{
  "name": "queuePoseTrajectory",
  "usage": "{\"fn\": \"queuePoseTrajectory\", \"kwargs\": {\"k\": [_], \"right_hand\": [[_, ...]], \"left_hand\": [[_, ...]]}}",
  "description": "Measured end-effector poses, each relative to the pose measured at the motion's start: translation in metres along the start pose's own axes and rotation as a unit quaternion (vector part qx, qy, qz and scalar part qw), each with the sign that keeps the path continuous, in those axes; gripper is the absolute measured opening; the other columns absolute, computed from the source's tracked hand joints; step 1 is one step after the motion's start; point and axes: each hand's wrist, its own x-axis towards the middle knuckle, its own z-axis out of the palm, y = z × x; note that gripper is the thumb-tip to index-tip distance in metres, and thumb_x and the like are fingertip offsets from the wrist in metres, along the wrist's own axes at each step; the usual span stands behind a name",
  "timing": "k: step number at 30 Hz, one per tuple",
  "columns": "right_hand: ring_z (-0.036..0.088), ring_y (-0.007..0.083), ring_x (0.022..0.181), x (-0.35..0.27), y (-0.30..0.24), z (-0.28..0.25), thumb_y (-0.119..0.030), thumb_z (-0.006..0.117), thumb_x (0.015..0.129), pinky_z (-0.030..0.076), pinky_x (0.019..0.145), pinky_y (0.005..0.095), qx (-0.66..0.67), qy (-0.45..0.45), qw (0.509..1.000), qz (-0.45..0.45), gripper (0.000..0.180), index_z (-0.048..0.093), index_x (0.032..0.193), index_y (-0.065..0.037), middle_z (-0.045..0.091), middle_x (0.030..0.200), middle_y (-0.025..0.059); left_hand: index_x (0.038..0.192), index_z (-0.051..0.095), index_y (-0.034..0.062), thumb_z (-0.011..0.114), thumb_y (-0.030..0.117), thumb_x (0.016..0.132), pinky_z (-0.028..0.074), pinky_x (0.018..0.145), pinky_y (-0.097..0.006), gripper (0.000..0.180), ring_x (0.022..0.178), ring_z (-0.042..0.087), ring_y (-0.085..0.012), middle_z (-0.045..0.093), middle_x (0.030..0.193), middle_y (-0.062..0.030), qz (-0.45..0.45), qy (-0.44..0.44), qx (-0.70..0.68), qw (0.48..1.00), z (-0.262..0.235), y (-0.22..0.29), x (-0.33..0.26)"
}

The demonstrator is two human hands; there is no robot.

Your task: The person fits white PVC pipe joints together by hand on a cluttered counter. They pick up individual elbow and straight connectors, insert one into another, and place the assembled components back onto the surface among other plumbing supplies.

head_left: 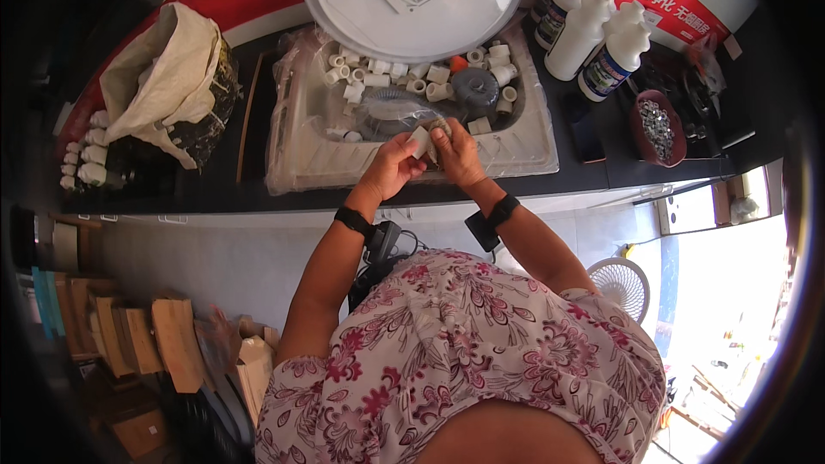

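We see the left hand (389, 174) and right hand (460, 157) holding a white fitting (421, 143). Toward twelve o'clock, loose fittings (376, 80) lie.

Worktop (198, 187) runs across upper frame. Upper centre: basin (520, 155) with pipe fittings (376, 80) in it; lid (344, 0) beyond, at top edge. Left of basin: sack (172, 77). Right: bottles (574, 39), then bowl (679, 142) of small parts (657, 131). Held fitting (421, 143) sits between left hand (392, 169) and right hand (458, 155), over basin's front. Lower left: cardboard boxes (176, 339).
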Motion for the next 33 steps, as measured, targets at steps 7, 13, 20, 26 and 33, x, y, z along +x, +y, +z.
{"fn": "queuePoseTrajectory", "kwargs": {"k": [7,13,20,26,33], "right_hand": [[0.053,0.0371,0.082,-0.002,-0.003,0.002,-0.038,0.059,0.077,0.043,0.068,0.0396,-0.058,-0.028,0.994,-0.092,0.044,0.048,0.097,-0.001,0.053,0.089,0.0176],[0.053,0.0373,0.082,-0.003,0.007,0.003,-0.036,0.058,0.078,0.043,0.068,0.0396,-0.066,-0.027,0.994,-0.079,0.041,0.047,0.097,-0.001,0.052,0.088,0.0182],[0.053,0.0381,0.072,-0.002,0.014,0.004,-0.031,0.052,0.084,0.043,0.063,0.0390,-0.049,-0.016,0.998,-0.034,0.030,0.049,0.091,-0.001,0.054,0.079,0.0183],[0.054,0.0377,0.075,-0.004,0.004,-0.002,-0.035,0.055,0.081,0.044,0.065,0.0392,0.057,-0.036,0.998,0.019,0.037,0.048,0.098,-0.002,0.055,0.085,0.0175],[0.053,0.0379,0.083,-0.004,-0.001,0.003,-0.037,0.059,0.077,0.044,0.069,0.0410,-0.083,-0.069,0.992,-0.069,0.046,0.044,0.105,-0.003,0.050,0.101,0.0172]], "left_hand": [[0.091,0.052,0.0105,0.048,0.031,0.085,0.041,0.056,-0.024,0.021,0.065,0.052,-0.0134,0.055,0.081,-0.0020,0.004,-0.005,-0.047,0.999,-0.009,-0.003,-0.001],[0.089,0.054,0.0096,0.050,0.030,0.085,0.042,0.056,-0.025,0.021,0.064,0.053,-0.0147,0.056,0.080,-0.0029,-0.002,-0.011,-0.032,0.999,-0.006,-0.002,-0.002],[0.091,0.054,0.0068,0.051,0.025,0.084,0.042,0.055,-0.025,0.020,0.065,0.053,-0.0154,0.056,0.079,-0.0043,-0.007,-0.002,-0.040,0.999,-0.005,-0.002,-0.001],[0.097,0.052,0.0069,0.045,0.030,0.086,0.041,0.056,-0.025,0.026,0.065,0.052,-0.0154,0.056,0.080,-0.0045,0.001,-0.008,-0.061,0.998,-0.008,-0.003,-0.002],[0.096,0.052,0.0095,0.050,0.032,0.084,0.041,0.057,-0.024,0.025,0.066,0.050,-0.0131,0.055,0.080,-0.0017,-0.007,-0.012,-0.032,0.999,-0.004,0.000,-0.003]]}}
